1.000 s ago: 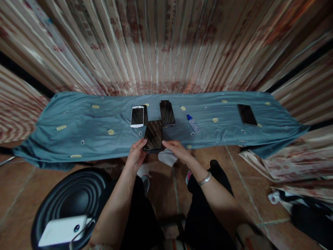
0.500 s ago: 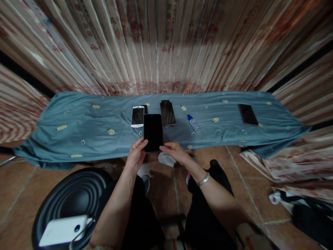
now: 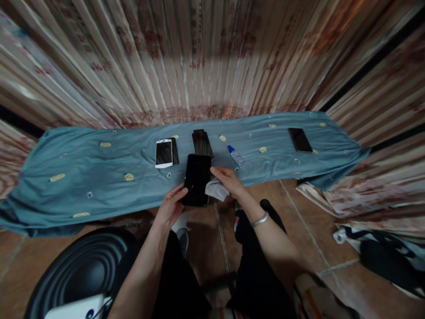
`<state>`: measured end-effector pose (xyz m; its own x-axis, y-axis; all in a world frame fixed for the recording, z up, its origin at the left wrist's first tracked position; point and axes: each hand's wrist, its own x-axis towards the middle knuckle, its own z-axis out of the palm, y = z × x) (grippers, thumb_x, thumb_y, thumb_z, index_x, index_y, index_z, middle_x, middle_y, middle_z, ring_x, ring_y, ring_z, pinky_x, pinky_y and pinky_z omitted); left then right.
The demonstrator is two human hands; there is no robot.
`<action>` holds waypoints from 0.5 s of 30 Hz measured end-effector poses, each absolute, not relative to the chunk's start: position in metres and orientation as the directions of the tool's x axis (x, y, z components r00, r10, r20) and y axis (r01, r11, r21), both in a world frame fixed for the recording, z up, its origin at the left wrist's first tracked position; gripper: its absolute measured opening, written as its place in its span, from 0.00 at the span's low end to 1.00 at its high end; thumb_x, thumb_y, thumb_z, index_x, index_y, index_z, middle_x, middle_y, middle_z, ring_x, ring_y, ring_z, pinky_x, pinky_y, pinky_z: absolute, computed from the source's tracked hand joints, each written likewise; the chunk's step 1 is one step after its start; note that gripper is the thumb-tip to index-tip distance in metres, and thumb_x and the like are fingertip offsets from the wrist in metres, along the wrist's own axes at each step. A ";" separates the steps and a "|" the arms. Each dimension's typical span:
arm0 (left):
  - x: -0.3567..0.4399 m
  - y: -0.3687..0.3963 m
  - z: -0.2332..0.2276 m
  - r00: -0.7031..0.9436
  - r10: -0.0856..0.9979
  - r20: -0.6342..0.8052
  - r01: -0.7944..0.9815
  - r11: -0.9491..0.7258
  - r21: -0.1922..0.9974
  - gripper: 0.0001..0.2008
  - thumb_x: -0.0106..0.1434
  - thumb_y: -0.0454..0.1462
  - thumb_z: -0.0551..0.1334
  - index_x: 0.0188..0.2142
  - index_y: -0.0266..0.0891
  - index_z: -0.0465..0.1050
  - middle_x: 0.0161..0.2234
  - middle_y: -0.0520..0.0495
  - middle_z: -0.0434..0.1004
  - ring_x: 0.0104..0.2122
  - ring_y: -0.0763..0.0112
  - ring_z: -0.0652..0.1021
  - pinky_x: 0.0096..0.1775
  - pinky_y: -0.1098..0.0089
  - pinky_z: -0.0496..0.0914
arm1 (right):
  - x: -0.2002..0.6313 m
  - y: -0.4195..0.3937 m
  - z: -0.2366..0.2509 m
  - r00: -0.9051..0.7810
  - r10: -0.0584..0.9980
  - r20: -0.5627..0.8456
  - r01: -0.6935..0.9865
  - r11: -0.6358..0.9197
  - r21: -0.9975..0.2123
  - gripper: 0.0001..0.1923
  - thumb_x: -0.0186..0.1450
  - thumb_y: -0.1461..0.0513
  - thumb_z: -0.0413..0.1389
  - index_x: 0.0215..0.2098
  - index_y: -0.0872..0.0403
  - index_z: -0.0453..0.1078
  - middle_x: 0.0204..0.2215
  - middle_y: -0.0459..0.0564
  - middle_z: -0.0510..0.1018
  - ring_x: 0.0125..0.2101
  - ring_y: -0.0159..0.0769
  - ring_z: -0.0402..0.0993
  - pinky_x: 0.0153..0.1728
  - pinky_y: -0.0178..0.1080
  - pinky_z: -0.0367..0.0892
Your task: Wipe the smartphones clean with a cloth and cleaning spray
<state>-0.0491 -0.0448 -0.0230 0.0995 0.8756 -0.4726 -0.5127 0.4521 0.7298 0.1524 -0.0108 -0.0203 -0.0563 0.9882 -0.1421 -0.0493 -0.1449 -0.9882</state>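
"Two hands, then; what lies around them, left to right?"

"Lower left, a white device (image 3: pixel 78 309) rests on a ridged round black stool top (image 3: pixel 83 266). Across mid-frame runs a teal patterned cloth cover (image 3: pixel 109 177). On it, left of centre, a white-framed phone (image 3: pixel 164 154) partly overlaps a dark phone (image 3: pixel 175 153)."

"And the hands?"

"The left hand (image 3: pixel 171 204) is clamped on the lower left edge of a black phone (image 3: pixel 196 179), held at frame centre over the cover's front edge. Just behind it lie stacked dark devices (image 3: pixel 201 142). The right hand (image 3: pixel 229 180) has its fingers together on a pale grey cloth (image 3: pixel 217 189) by the phone's right edge; whether it also grips the phone, I cannot tell."

"Farther right?"

"A blue-capped clear bottle (image 3: pixel 236 156), then, well apart, another dark phone (image 3: pixel 300 140)."

"Which step is this?"

"I judge it to be handling phone and cloth together. Moving the cloth next would call for a firm left grip."
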 end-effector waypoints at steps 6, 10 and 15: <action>-0.043 -0.048 -0.022 0.152 0.842 -0.518 -0.463 0.524 0.715 0.18 0.38 0.34 0.77 0.32 0.37 0.83 0.29 0.48 0.84 0.27 0.71 0.79 0.34 0.71 0.72 | 0.165 -0.008 -0.010 0.058 0.978 -0.201 -0.082 -0.196 -0.977 0.33 0.45 0.32 0.58 0.21 0.52 0.63 0.18 0.39 0.63 0.24 0.28 0.59 0.26 0.34 0.57; -0.040 -0.049 -0.023 0.163 0.856 -0.490 -0.436 0.508 0.743 0.19 0.37 0.35 0.78 0.33 0.38 0.83 0.29 0.47 0.84 0.28 0.70 0.80 0.36 0.71 0.72 | 0.167 -0.008 -0.009 0.056 0.979 -0.194 -0.069 -0.190 -0.979 0.32 0.45 0.33 0.59 0.19 0.51 0.58 0.16 0.38 0.56 0.21 0.27 0.54 0.23 0.34 0.52; -0.039 -0.049 -0.024 0.154 0.867 -0.474 -0.416 0.492 0.764 0.20 0.35 0.35 0.78 0.32 0.38 0.83 0.29 0.47 0.84 0.29 0.69 0.81 0.36 0.71 0.73 | 0.166 -0.004 -0.017 0.099 0.985 -0.144 -0.059 -0.138 -0.989 0.30 0.47 0.35 0.60 0.18 0.51 0.59 0.18 0.38 0.55 0.23 0.27 0.52 0.25 0.34 0.51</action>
